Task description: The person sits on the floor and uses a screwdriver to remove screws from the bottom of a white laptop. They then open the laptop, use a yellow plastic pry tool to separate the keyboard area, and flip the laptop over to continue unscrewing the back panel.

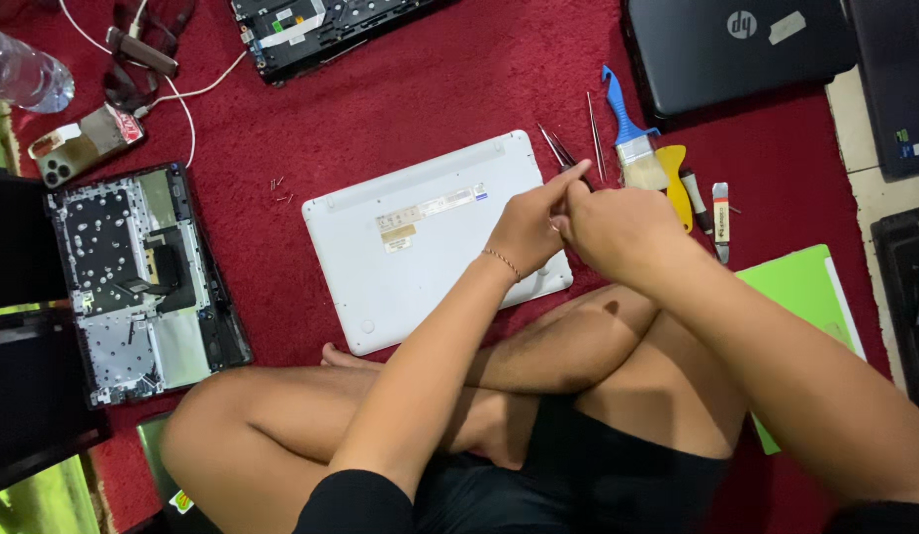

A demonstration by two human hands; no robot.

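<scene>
The left hand (526, 229) and the right hand (610, 229) meet knuckle to knuckle over the right edge of a white laptop (420, 237) that lies bottom up on the red carpet (449, 89). The left hand's fingers (568, 178) are drawn together, the forefinger stretched out toward the laptop's far right corner; whether they pinch anything cannot be told. The right hand's fingers are curled inward and hidden behind the back of the hand, so their grip cannot be told either. The laptop sits directly beneath and to the left of both hands, just in front of the person's crossed legs. Just beyond the fingertips lie thin metal tweezers (556, 146), and beside them a paintbrush (632, 133) with a blue handle, a yellow pry tool (677, 183) and a small flat metal tool (720, 220). A few loose screws (280, 190) rest on the carpet left of the laptop. Farther left lies an opened laptop chassis (143, 282) with its keyboard frame bare, and above it a phone (79, 143) on a white cable. A green folder (805, 292) lies to the right, and a closed black laptop (741, 44) at the top right.
</scene>
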